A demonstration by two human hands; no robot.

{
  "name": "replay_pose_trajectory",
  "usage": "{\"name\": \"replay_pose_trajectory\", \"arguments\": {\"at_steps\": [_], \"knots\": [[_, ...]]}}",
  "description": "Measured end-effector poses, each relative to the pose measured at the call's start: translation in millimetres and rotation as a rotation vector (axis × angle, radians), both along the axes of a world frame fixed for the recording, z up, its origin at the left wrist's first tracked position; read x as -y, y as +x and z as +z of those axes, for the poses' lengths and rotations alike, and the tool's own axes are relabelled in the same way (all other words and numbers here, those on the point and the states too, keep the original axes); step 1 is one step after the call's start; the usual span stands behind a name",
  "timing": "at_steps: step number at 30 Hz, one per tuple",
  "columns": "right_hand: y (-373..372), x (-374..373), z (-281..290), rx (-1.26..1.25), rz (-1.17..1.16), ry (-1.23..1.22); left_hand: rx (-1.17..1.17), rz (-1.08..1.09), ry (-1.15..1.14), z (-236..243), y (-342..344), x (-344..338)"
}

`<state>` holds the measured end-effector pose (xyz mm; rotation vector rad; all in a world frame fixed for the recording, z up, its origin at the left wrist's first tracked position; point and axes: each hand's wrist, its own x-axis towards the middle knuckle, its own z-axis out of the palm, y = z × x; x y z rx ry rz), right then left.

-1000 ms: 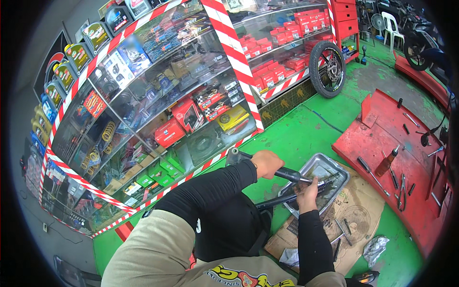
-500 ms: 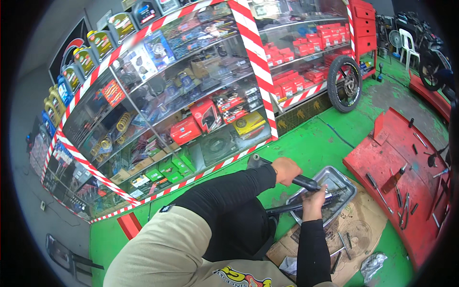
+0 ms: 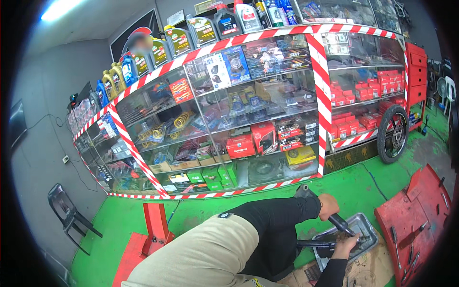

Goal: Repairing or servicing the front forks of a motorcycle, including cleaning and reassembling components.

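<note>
My left hand (image 3: 329, 206), in a black sleeve, is closed around a dark metal tube (image 3: 339, 222) with a pale bracket at its upper end, which looks like a fork leg. Lower and to the right, my right hand (image 3: 345, 246) grips the tube's lower end, where a coiled spring (image 3: 363, 238) shows. Both are over a silver metal tray (image 3: 364, 217) with murky contents. A second dark tube (image 3: 311, 243) reaches into the tray from the left. Brown cardboard (image 3: 370, 270) lies beneath the tray.
A red platform (image 3: 392, 215) with scattered tools is at right, a red stand (image 3: 155, 215) at lower left. A black chair (image 3: 71, 215) stands by the wall. A glass display case (image 3: 248, 119) with parts and a leaning wheel (image 3: 392, 134) are ahead.
The view has swung up and left, so hands, tray and platform sit lower and further right in the picture. Both hands keep their hold on the tube over the tray.
</note>
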<state>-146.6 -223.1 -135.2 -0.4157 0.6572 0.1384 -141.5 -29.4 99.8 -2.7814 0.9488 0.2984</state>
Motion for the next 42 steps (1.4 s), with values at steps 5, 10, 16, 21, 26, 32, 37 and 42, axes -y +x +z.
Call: {"name": "replay_pose_trajectory", "arguments": {"at_steps": [5, 10, 16, 21, 26, 32, 37, 42], "knots": [[-11.2, -32.4, 10.5, -0.051, 0.034, -0.039, -0.023, 0.030, 0.102, 5.5, 9.9, -1.8], [-21.9, -44.7, 35.4, 0.037, 0.089, -0.056, -0.025, -0.004, 0.066, -6.6, 9.5, -7.0], [-21.1, -52.2, 36.1, 0.167, 0.130, -0.046, -0.038, -0.001, 0.025, -6.1, 5.8, -2.2], [-19.5, -51.1, 43.0, 0.166, 0.131, -0.101, -0.031, 0.008, 0.006, -2.8, 6.5, -6.9], [-4.4, -19.1, 28.6, 0.107, 0.066, -0.104, -0.068, 0.034, -0.049, 4.3, 2.8, 5.2], [-6.7, -6.0, 39.2, 0.007, 0.004, -0.093, -0.059, 0.022, -0.037, 10.0, 6.8, -3.1], [-1.4, -7.7, -7.5, 0.006, 0.123, -0.043, -0.033, 0.007, 0.027, 5.7, 2.2, -2.6], [-15.8, -33.4, 7.8, 0.046, 0.167, -0.057, -0.031, 0.001, 0.076, -10.0, 0.6, 3.5]]}}
